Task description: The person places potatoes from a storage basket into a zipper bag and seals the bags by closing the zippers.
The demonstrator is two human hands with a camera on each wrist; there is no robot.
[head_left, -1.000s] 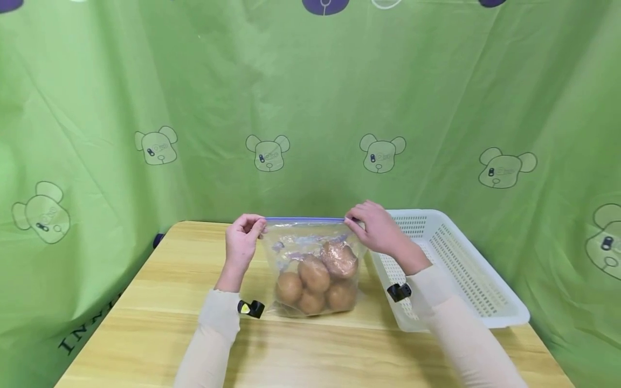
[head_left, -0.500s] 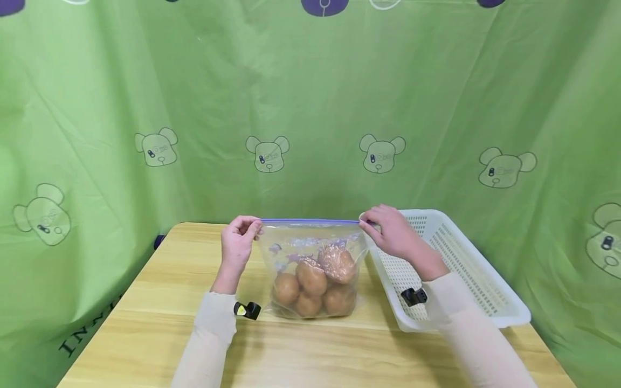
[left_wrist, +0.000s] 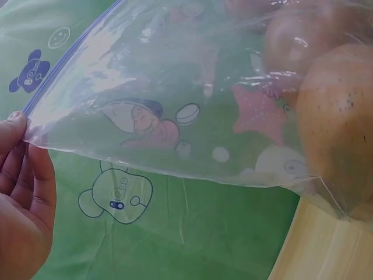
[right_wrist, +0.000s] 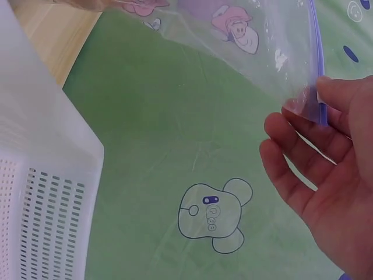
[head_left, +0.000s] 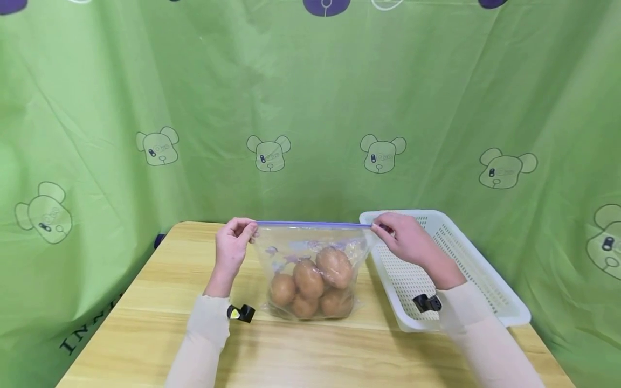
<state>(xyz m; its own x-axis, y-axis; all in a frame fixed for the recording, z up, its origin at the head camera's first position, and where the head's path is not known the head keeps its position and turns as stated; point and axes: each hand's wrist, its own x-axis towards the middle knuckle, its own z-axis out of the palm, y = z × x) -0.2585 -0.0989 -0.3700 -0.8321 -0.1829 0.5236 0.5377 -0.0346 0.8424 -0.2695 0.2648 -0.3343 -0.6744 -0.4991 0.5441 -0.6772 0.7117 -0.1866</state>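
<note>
A clear zip bag (head_left: 310,240) printed with cartoon figures stands on the table, its blue-purple zip edge stretched straight across the top. Several brown potatoes (head_left: 309,278) fill its lower part; dark specks show on one potato (left_wrist: 341,111) in the left wrist view. My left hand (head_left: 230,245) pinches the left top corner between thumb and fingers. At the opposite corner my right hand (head_left: 405,240) pinches the end of the zip, with the thumb on one side and a finger behind, as the right wrist view shows.
A white plastic basket (head_left: 490,285) with slotted walls stands on the right of the wooden table (head_left: 310,355), partly behind my right forearm. Behind the table hangs a green curtain (head_left: 310,81) with bear-head prints.
My right hand has moved right along the zip edge to the bag's far corner. My left hand has shifted slightly left, and the top edge now spans wider.
</note>
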